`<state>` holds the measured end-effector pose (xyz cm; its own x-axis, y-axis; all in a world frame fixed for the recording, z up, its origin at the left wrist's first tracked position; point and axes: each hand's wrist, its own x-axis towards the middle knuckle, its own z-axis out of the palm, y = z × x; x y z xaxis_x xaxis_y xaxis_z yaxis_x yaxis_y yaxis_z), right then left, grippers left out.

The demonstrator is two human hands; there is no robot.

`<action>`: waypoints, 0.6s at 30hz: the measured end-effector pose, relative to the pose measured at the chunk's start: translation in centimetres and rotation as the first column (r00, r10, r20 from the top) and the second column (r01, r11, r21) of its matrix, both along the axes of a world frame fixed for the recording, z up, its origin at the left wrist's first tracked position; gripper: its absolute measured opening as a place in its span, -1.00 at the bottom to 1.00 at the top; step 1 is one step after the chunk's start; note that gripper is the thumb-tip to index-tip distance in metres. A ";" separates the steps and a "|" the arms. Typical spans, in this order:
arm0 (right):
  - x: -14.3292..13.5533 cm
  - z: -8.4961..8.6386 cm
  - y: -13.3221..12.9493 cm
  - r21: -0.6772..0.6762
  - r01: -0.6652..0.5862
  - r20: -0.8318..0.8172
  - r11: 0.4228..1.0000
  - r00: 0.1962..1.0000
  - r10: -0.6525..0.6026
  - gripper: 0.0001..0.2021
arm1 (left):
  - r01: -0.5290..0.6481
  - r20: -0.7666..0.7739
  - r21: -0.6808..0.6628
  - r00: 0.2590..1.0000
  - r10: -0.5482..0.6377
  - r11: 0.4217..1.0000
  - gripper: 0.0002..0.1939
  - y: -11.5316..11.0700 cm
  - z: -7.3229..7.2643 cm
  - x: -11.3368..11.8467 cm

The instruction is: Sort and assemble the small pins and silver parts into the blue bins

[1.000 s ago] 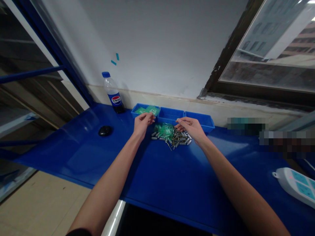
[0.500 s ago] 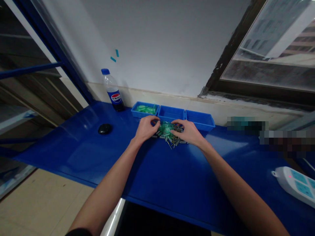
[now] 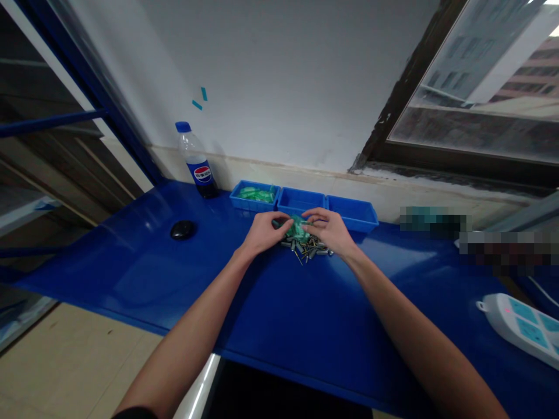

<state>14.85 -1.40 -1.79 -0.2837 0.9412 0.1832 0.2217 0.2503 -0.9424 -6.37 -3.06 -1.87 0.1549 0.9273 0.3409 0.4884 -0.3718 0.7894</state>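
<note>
My left hand [image 3: 269,230] is closed, thumb and fingers pinching the left side of a clump of green translucent plastic pieces [image 3: 298,228]. From the other side my right hand [image 3: 326,229] closes its thumb and forefinger on the same clump. The pieces are too small to tell their exact kind. Just below and partly under them lies a pile of screws and small metal cylinders [image 3: 309,249] on the blue table [image 3: 279,308]. Behind the hands stand three blue bins in a row: the left bin [image 3: 254,205] holds more green pieces.
The middle bin [image 3: 301,198] and right bin [image 3: 353,213] stand against the wall. A cola bottle [image 3: 198,166] is at the back left, with a black computer mouse [image 3: 182,230] in front of it. A white power strip [image 3: 519,326] lies at the right.
Both hands have drawn closer round the green pieces, my left hand moving right and its fingers closing on them. The view has shifted slightly.
</note>
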 end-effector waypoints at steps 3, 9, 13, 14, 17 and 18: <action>0.5 0.7 0.1 -0.029 0.007 -0.137 1.000 0.990 -0.011 -0.62 | 0.101 0.127 -0.085 0.988 -0.090 0.991 -0.74 -0.2 0.5 0.1; 0.9 1.6 -0.2 -0.071 -0.051 -0.284 0.996 0.958 0.029 -0.55 | 0.320 0.258 -0.205 0.929 -0.264 0.925 -0.64 -0.8 1.7 0.0; 0.6 1.6 -0.1 -0.102 -0.028 -0.298 0.994 0.954 -0.004 -0.49 | 0.377 0.242 -0.225 0.915 -0.323 0.899 -0.56 -0.9 1.8 -0.2; 0.5 1.6 -0.1 -0.111 -0.008 -0.290 0.994 0.957 -0.025 -0.49 | 0.378 0.243 -0.232 0.915 -0.322 0.896 -0.56 -0.8 1.7 -0.3; 0.7 1.2 0.3 -0.147 0.063 -0.276 0.987 0.956 -0.102 -0.55 | 0.324 0.269 -0.236 0.928 -0.258 0.916 -0.57 -0.2 1.1 -0.6; 0.8 1.1 0.4 -0.158 0.081 -0.272 0.984 0.955 -0.122 -0.57 | 0.282 0.300 -0.223 0.931 -0.209 0.933 -0.57 0.1 0.9 -0.8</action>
<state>15.62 -0.96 -0.65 -0.1425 0.9845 0.1023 -0.0385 0.0978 -0.9945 -7.18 -2.92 -1.01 0.3262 0.9324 0.1555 0.1653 -0.2182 0.9618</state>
